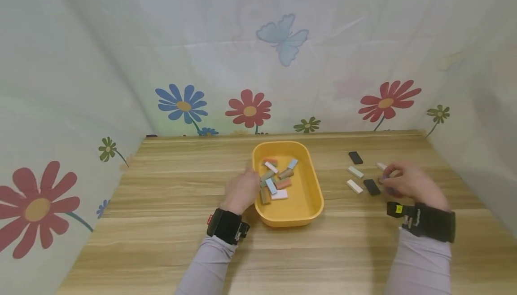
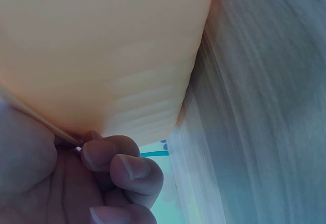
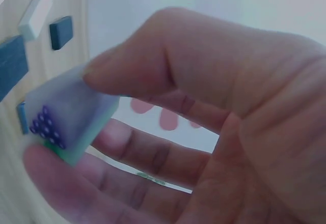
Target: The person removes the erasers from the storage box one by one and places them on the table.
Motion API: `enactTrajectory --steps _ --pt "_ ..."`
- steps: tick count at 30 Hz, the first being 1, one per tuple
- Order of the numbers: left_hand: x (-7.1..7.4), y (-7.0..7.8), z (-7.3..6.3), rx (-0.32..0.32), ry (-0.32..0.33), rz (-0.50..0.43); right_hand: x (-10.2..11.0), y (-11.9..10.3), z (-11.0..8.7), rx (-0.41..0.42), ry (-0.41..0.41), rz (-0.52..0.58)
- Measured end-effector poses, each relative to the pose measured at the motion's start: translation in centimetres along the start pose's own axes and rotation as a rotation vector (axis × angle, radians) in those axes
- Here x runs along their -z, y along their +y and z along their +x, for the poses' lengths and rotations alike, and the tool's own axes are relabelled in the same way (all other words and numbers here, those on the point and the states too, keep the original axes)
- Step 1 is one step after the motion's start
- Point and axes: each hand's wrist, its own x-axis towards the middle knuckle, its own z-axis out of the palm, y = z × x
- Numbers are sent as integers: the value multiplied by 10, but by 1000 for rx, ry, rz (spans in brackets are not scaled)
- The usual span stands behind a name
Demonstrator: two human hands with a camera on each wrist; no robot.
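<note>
While the left hand (image 1: 244, 189) curls its fingers around the left rim of the yellow tray (image 1: 299, 206), the right hand (image 1: 416, 182) pinches a grape-marked block (image 3: 71, 112) between thumb and fingers at the right side of the tabletop (image 1: 347, 252). The left hand's narrow grip, with the rim caught inside its bent fingers, seems meant to steady the tray, which stands between the two hands. On the block, the thumb lies against an upper edge and a finger backs the lower end, leaving the purple print uncovered; this looks like a light hold suited to a small piece, though whether it clears the wood is hard to tell. Two black blocks (image 1: 371, 187) and at least three white blocks (image 1: 354, 187) lie flat and spaced apart to the right of the tray, a layout that probably lets each be taken singly within the right hand's reach. Inside the tray, coloured blocks (image 1: 284, 183) gather toward the far left at odd angles, some resting across others, which suggests that their order matters little.
</note>
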Motion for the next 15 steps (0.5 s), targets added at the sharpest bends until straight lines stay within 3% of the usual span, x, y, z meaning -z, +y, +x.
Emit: enactTrajectory --steps 3,7,10,15 --pt "0 2 2 -12 -10 19 0 5 1 -14 9 -17" --pt "0 3 2 45 6 -48 -2 9 4 -59 9 -42" --pt "0 3 1 50 15 -51 -4 13 6 -80 6 -62" --pt "-1 3 1 51 25 -54 -6 24 6 -65 23 -67"
